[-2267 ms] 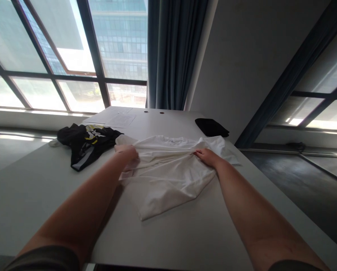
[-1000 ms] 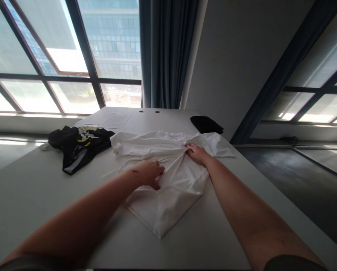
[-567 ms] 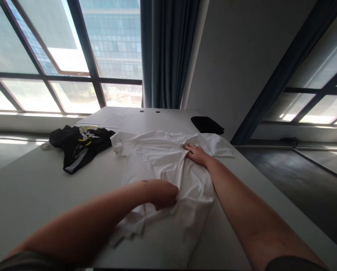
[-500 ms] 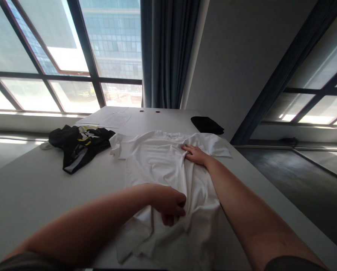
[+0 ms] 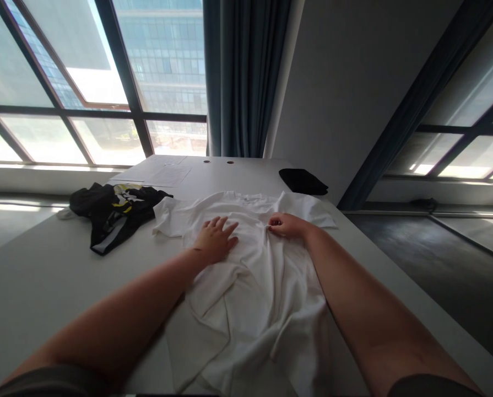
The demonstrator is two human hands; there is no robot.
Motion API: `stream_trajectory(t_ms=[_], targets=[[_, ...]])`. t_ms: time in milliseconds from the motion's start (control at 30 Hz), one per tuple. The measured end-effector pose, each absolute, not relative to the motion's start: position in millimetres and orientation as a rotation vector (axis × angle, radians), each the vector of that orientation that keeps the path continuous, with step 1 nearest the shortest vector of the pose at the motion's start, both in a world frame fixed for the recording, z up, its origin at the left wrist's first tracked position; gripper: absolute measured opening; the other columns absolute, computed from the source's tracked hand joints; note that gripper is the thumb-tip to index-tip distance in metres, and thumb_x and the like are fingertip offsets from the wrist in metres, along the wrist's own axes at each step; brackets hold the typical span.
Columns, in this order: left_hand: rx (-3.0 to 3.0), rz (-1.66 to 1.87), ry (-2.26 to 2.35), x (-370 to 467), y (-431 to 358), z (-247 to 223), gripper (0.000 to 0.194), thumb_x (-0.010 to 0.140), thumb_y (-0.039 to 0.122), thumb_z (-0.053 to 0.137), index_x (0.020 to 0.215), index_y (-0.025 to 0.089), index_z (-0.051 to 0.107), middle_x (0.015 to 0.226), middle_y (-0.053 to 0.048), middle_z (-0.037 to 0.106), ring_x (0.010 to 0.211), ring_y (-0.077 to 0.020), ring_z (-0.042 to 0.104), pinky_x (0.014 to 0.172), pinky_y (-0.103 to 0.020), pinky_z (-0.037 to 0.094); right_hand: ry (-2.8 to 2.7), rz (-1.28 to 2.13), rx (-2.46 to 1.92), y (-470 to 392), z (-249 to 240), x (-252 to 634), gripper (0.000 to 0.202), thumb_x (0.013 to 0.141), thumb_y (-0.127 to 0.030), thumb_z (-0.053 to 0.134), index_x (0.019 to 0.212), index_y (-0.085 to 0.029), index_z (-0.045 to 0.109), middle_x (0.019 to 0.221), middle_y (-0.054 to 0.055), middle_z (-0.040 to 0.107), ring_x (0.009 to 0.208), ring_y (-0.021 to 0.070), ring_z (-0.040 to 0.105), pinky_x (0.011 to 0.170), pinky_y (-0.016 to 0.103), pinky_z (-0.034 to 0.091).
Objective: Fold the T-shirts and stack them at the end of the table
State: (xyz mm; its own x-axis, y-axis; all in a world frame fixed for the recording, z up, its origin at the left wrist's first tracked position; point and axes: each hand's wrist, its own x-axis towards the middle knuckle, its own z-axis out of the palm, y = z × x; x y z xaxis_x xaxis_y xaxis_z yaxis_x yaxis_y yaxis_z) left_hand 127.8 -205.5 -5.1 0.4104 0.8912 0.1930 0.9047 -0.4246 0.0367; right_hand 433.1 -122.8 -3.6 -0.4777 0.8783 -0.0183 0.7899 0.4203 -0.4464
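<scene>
A white T-shirt (image 5: 250,281) lies spread on the white table, its collar and sleeves toward the far side and its lower part wrinkled toward me. My left hand (image 5: 216,240) rests on the upper left of the shirt with fingers spread, holding nothing. On the upper right of the chest, my right hand (image 5: 286,226) has its fingers curled together, pinching a bit of the cloth. Creases run down from that pinch toward the hem.
Left of the shirt is a crumpled black garment (image 5: 120,209) with a yellow and white print. A folded black cloth (image 5: 303,182) lies at the far right of the table (image 5: 56,286). Papers (image 5: 163,173) are at the far left, near the window.
My left hand has gone from a closed grip low on the shirt to lying open higher up on the left. My right hand's fingers have curled from flat into a pinch.
</scene>
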Motion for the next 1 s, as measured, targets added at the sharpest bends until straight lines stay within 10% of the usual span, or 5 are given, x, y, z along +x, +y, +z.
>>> stream_trajectory(t_ms=[267, 400, 567, 767, 1000], targets=[[-2.661, -0.23, -1.547, 101, -171, -13, 0.03, 0.102, 0.035, 0.046, 0.12, 0.031, 0.069, 0.128, -0.006, 0.065, 0.119, -0.0257, 0.061, 0.105, -0.041, 0.046, -2.516, 1.001, -1.51, -129, 11, 426, 0.023, 0.082, -0.035, 0.068, 0.097, -0.019, 0.074, 0.088, 0.003, 0.072, 0.07, 0.0165, 0.062, 0.062, 0.024, 0.046], [-2.718, -0.221, -1.255, 100, -176, -5, 0.024, 0.098, 0.025, 0.051, 0.109, 0.024, 0.072, 0.132, -0.009, 0.063, 0.116, -0.0263, 0.062, 0.1, -0.041, 0.049, -2.545, 0.615, -1.595, -129, 14, 418, 0.025, 0.091, -0.034, 0.058, 0.098, -0.019, 0.076, 0.088, 0.005, 0.074, 0.079, 0.0189, 0.064, 0.073, 0.026, 0.048], [-2.903, -0.056, -1.021, 98, -187, 15, 0.018, 0.089, 0.019, 0.058, 0.098, 0.024, 0.073, 0.147, -0.003, 0.058, 0.122, -0.0251, 0.062, 0.108, -0.042, 0.045, -2.553, 0.062, -1.396, -124, 7, 410, 0.026, 0.092, -0.028, 0.058, 0.104, -0.017, 0.078, 0.13, 0.014, 0.069, 0.127, 0.0299, 0.059, 0.114, 0.039, 0.039], [-3.253, 0.048, -1.004, 98, -190, 29, 0.007, 0.078, 0.019, 0.067, 0.075, 0.021, 0.073, 0.15, 0.0, 0.057, 0.112, -0.0189, 0.066, 0.105, -0.029, 0.046, -2.552, 0.311, -1.402, -123, -12, 412, 0.047, 0.097, -0.037, 0.057, 0.14, -0.02, 0.064, 0.151, 0.011, 0.058, 0.142, 0.0269, 0.05, 0.119, 0.038, 0.036], [-2.912, -0.075, -1.648, 98, -183, 19, 0.049, 0.097, 0.059, 0.049, 0.122, 0.022, 0.069, 0.145, -0.01, 0.058, 0.108, -0.024, 0.069, 0.1, -0.035, 0.05, -2.607, 0.085, -1.637, -122, 3, 411, 0.038, 0.101, -0.04, 0.049, 0.094, -0.017, 0.077, 0.11, 0.013, 0.076, 0.102, 0.0244, 0.068, 0.093, 0.03, 0.048]])
